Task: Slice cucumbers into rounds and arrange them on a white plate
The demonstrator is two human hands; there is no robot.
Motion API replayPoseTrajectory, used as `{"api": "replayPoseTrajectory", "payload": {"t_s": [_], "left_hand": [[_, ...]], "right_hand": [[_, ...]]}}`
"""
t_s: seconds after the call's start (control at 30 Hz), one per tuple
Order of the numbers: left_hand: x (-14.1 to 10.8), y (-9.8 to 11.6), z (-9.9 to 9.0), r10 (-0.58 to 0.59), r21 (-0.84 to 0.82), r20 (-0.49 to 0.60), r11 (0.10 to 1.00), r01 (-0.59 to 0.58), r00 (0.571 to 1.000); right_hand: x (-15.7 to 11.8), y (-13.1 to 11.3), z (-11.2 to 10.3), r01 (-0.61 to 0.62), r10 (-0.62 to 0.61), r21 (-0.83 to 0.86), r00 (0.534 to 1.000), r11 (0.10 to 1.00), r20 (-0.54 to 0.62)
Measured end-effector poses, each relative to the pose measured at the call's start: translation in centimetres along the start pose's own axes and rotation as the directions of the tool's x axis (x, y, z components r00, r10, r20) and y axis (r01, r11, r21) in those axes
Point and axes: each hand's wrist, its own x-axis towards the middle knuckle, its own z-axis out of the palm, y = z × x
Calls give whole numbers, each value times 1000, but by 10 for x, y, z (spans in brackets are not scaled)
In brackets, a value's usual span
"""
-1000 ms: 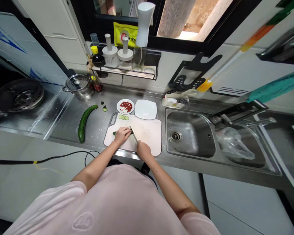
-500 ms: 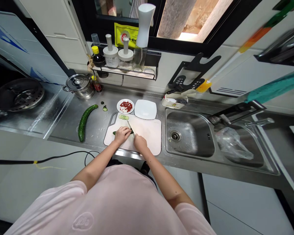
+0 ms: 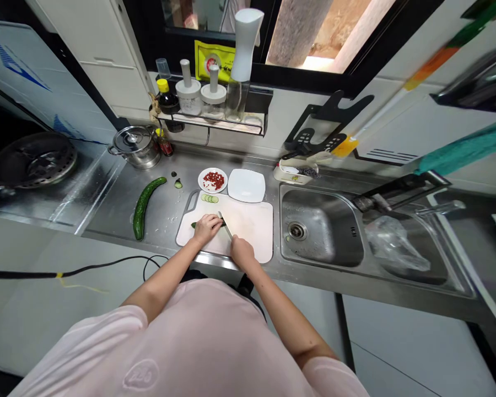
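My left hand (image 3: 207, 228) is closed over a piece of cucumber (image 3: 194, 225) on the white cutting board (image 3: 252, 231); the hand hides most of the piece. A knife (image 3: 225, 225) is gripped in my right hand (image 3: 242, 252), its blade slanting up and left beside the cucumber's right end. Several thin cucumber slices (image 3: 209, 198) lie overlapping at the board's top left. Behind the board stand a small plate of chopped red pieces (image 3: 214, 180) and a white square plate (image 3: 246, 186). A whole cucumber (image 3: 144, 208) rests on the counter to the left.
Cucumber scraps (image 3: 178, 183) lie on the wet steel counter (image 3: 107, 209). A lidded pot (image 3: 136, 146) and a small sauce bottle (image 3: 164, 143) stand at the back left. To the right is a sink (image 3: 322, 231) with a clear plastic bag (image 3: 397, 245) beyond. A condiment rack (image 3: 219, 122) hangs above.
My right hand has drawn the knife slightly right and toward me, so the blade shows more of its length. My left hand stays on the cucumber piece.
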Motion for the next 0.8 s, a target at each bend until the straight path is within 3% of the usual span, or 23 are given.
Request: {"api": "replayPoseTrajectory", "payload": {"t_s": [0.23,0.6,0.8], "left_hand": [[0,-1,3,-11,7,7,1000,11,1000],[1,0,0,-6,-3,6,1000,6,1000],[0,3,-1,5,8,-5,1000,-5,1000]], "right_hand": [[-9,3,2,-12,12,-4,1000,1000,23],[18,-12,-9,-5,6,21,999,1000,-33],[17,-13,-14,-13,14,31,999,999,-29]]}}
